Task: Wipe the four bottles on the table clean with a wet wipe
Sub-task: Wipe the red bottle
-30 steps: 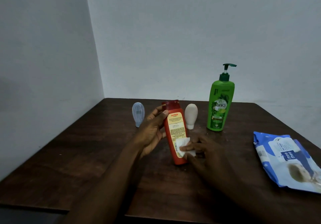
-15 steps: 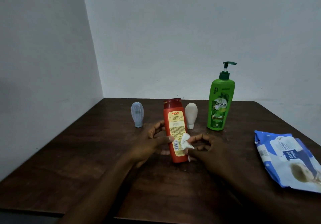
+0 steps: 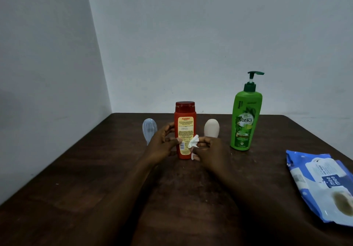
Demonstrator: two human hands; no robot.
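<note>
Gripping the red bottle (image 3: 185, 123) low on its body with the left hand (image 3: 162, 146), laying the thumb across the label and curling the fingers round the far side, presumably bracing it upright against the push of the wiping. Pinching the crumpled wet wipe (image 3: 193, 143) in the right hand (image 3: 212, 152) and pressing it against the lower right edge of the red bottle, apparently rubbing that flank. Working with both hands close together, one on each side of the red bottle, seemingly standing it on the dark table (image 3: 114, 179).

Leaving the other three untouched: the small clear bottle (image 3: 149, 129) just left of and behind the red bottle, partly hidden by the left hand; the cream bottle (image 3: 211, 129) just right of and behind it; the green pump bottle (image 3: 245, 119) farther right, well apart.

Keeping the blue wipe pack (image 3: 321, 186) far right of the red bottle and nearer the person, probably for reaching a fresh wipe. Not telling from here which bottles are already clean.
</note>
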